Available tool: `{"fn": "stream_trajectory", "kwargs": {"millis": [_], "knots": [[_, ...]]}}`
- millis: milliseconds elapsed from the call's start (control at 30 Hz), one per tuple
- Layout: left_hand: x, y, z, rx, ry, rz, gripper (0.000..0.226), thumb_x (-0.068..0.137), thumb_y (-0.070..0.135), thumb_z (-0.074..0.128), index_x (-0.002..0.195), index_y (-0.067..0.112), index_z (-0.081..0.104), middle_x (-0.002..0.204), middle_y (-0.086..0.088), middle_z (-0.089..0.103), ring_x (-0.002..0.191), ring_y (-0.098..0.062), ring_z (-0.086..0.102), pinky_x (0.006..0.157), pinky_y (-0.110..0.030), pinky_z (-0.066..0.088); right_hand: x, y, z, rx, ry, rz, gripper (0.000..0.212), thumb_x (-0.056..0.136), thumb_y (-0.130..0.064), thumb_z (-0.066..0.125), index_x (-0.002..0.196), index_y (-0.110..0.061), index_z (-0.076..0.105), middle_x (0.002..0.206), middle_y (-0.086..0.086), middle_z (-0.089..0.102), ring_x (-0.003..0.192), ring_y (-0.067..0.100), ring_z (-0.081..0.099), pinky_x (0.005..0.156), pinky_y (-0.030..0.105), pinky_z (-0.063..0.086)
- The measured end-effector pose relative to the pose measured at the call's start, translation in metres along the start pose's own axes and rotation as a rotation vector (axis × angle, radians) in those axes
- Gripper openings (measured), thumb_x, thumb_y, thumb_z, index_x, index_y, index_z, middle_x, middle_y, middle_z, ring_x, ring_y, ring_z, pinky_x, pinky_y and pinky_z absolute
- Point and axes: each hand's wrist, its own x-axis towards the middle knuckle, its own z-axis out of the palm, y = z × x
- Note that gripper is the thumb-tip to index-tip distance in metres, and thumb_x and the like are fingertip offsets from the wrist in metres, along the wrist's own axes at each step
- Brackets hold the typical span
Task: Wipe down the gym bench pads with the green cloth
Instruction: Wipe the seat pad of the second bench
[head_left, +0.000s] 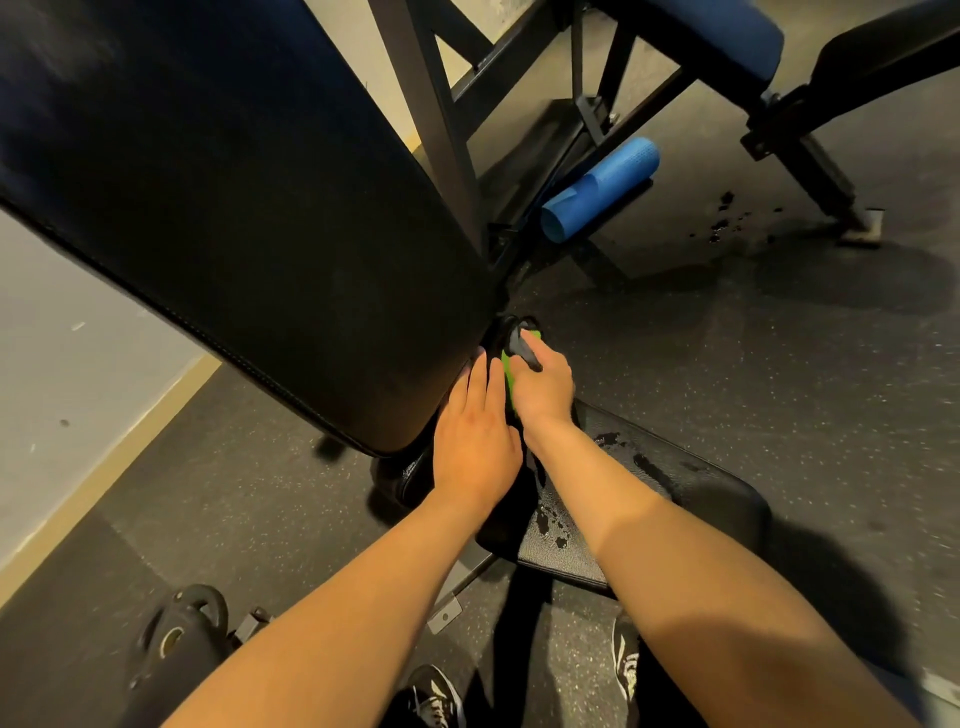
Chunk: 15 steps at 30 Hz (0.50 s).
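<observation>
The left hand (475, 452) is lying flat, its fingers straight and close together, touching the lower corner of the back pad (249, 208). The right hand (543, 389) is curling its fingers round the green cloth (508, 376) and a dark part (522, 349) just past the far edge of the seat pad (691, 488). The cloth is showing as a narrow strip between the two hands, at the gap where the pads meet.

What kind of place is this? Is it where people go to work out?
Most likely a gym: there is a black padded bench, a second bench with a blue pad behind it, and a weight plate on the speckled rubber floor.
</observation>
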Motion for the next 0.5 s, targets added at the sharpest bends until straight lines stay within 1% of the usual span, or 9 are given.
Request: {"fn": "stream_trajectory", "kwargs": {"millis": [100, 167, 267, 333, 400, 433, 467, 500], "knots": [[0.000, 0.000, 0.000, -0.003, 0.018, 0.010, 0.081, 0.093, 0.022, 0.052, 0.160, 0.007, 0.010, 0.167, -0.013, 0.009, 0.154, -0.025, 0.008, 0.126, -0.036, 0.008, -0.004, -0.018, -0.004, -0.047, -0.067, -0.199, 0.039, 0.099, -0.014, 0.057, 0.136, -0.026, 0.059, 0.125, -0.003, 0.052, 0.112, 0.006, 0.052, 0.093, 0.016, 0.042], [0.000, 0.000, 0.000, 0.009, 0.021, 0.016, 0.081, 0.093, 0.024, 0.052, 0.160, 0.008, 0.010, 0.167, -0.014, 0.009, 0.154, -0.025, 0.008, 0.126, -0.035, 0.006, 0.000, -0.015, -0.001, -0.046, -0.055, -0.220, 0.040, 0.100, -0.016, 0.055, 0.138, -0.028, 0.057, 0.125, -0.004, 0.051, 0.111, 0.005, 0.052, 0.090, 0.013, 0.040], [0.000, 0.000, 0.001, 0.017, 0.015, 0.010, 0.079, 0.094, 0.025, 0.051, 0.160, 0.008, 0.011, 0.167, -0.014, 0.005, 0.155, -0.024, 0.005, 0.126, -0.034, 0.004, 0.007, 0.011, 0.003, -0.085, 0.019, -0.086, 0.044, 0.099, -0.016, 0.051, 0.141, -0.026, 0.055, 0.128, 0.001, 0.053, 0.109, 0.011, 0.053, 0.095, 0.024, 0.042], [0.000, 0.000, 0.002, 0.017, 0.007, 0.007, 0.078, 0.095, 0.025, 0.050, 0.160, 0.008, 0.010, 0.167, -0.014, 0.002, 0.155, -0.025, 0.003, 0.126, -0.035, 0.006, 0.010, 0.031, 0.000, -0.066, 0.034, 0.092, 0.043, 0.098, -0.012, 0.054, 0.140, -0.021, 0.057, 0.133, 0.005, 0.056, 0.118, 0.020, 0.056, 0.102, 0.033, 0.045], [-0.001, 0.000, 0.001, 0.023, 0.004, 0.005, 0.078, 0.097, 0.026, 0.049, 0.160, 0.009, 0.007, 0.168, -0.013, -0.002, 0.155, -0.025, 0.001, 0.126, -0.035, 0.007, 0.006, 0.044, -0.005, 0.029, 0.020, 0.280, 0.044, 0.097, -0.009, 0.057, 0.141, -0.017, 0.056, 0.140, 0.008, 0.055, 0.128, 0.028, 0.053, 0.108, 0.040, 0.044], [-0.001, 0.000, 0.001, 0.020, 0.004, 0.004, 0.077, 0.097, 0.026, 0.048, 0.160, 0.009, 0.006, 0.168, -0.012, -0.003, 0.155, -0.024, 0.001, 0.126, -0.035, 0.006, 0.003, 0.045, -0.005, 0.063, 0.022, 0.325, 0.047, 0.097, -0.008, 0.058, 0.144, -0.016, 0.052, 0.144, 0.008, 0.053, 0.132, 0.028, 0.050, 0.110, 0.040, 0.043], [-0.001, 0.000, 0.001, 0.009, 0.004, 0.002, 0.077, 0.097, 0.025, 0.048, 0.160, 0.010, 0.006, 0.168, -0.012, -0.004, 0.155, -0.024, 0.000, 0.126, -0.034, 0.006, 0.001, 0.043, -0.005, 0.082, 0.028, 0.327, 0.049, 0.098, -0.008, 0.057, 0.146, -0.017, 0.049, 0.147, 0.007, 0.050, 0.134, 0.028, 0.048, 0.111, 0.039, 0.041], [-0.002, 0.000, 0.000, -0.005, 0.004, -0.001, 0.078, 0.098, 0.025, 0.048, 0.160, 0.010, 0.005, 0.168, -0.011, -0.004, 0.155, -0.023, -0.001, 0.125, -0.033, 0.005, -0.001, 0.038, -0.004, 0.078, 0.036, 0.291, 0.049, 0.098, -0.007, 0.056, 0.145, -0.018, 0.049, 0.148, 0.006, 0.048, 0.134, 0.026, 0.048, 0.110, 0.036, 0.041]]}}
